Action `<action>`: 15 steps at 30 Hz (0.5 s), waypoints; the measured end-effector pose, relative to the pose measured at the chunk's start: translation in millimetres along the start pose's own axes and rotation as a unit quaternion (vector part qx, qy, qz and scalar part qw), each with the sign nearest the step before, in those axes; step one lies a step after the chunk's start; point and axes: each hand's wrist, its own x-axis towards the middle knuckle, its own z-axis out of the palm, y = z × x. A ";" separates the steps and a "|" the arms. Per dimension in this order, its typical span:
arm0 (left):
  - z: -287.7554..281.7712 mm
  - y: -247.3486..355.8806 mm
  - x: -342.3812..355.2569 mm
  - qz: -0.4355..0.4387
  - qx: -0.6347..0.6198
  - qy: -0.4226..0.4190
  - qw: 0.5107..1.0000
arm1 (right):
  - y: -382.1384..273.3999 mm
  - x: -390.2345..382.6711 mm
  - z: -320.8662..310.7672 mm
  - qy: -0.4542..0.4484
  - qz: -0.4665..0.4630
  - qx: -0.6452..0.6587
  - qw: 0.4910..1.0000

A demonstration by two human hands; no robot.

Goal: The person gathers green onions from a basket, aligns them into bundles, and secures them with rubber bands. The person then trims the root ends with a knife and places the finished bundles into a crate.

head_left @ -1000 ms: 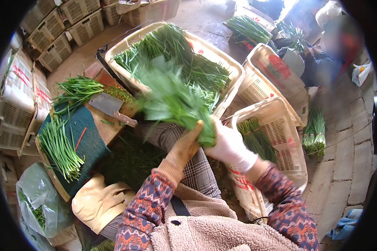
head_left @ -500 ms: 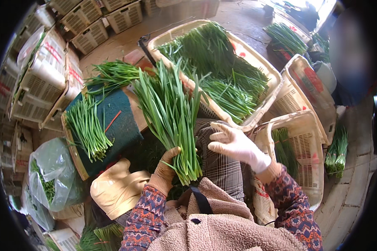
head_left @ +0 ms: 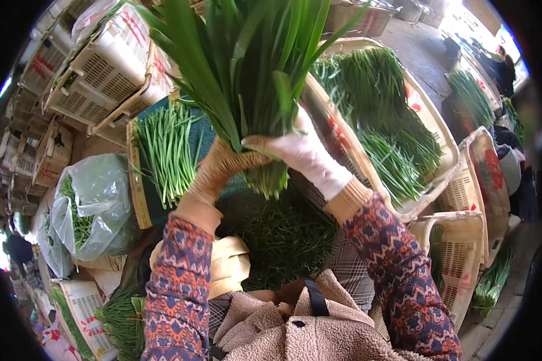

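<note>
A thick bunch of garlic chives [head_left: 247,72] rises in front of me, leaf tips up and cut stem ends pointing down. My left hand [head_left: 226,165], in a tan glove, wraps round its lower part from the left. From the right, my white-gloved right hand [head_left: 310,156] grips the same bunch, the thumbs close together at the front. Behind it, a pile of loose chives [head_left: 165,150] lies on a board with a dark green cover [head_left: 230,188]. Most of the right fingers are hidden behind the leaves.
At right stands a cream plastic crate [head_left: 412,212] filled with chives. More crates [head_left: 457,265] stand beside it, and others are stacked at left [head_left: 96,72]. A clear plastic bag [head_left: 96,204] with greens sits left of the board. Leaf scraps [head_left: 283,240] cover the ground below my hands.
Both hands have raised the bunch up and forward. My right hand, earlier apart with spread fingers, has closed on it. The view has shifted, showing more scraps below.
</note>
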 end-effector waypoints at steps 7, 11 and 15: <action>-93.9 -66.8 21.8 0.149 0.578 -0.052 0.800 | 55.1 66.7 -3.1 -0.208 -0.053 -0.221 0.951; -64.4 -38.4 27.6 0.363 0.724 0.037 0.585 | 29.1 75.3 3.9 -0.151 -0.099 -0.486 0.855; -88.5 -89.2 44.5 0.173 0.548 0.121 0.809 | 23.3 82.0 31.0 -0.140 -0.023 -0.533 0.834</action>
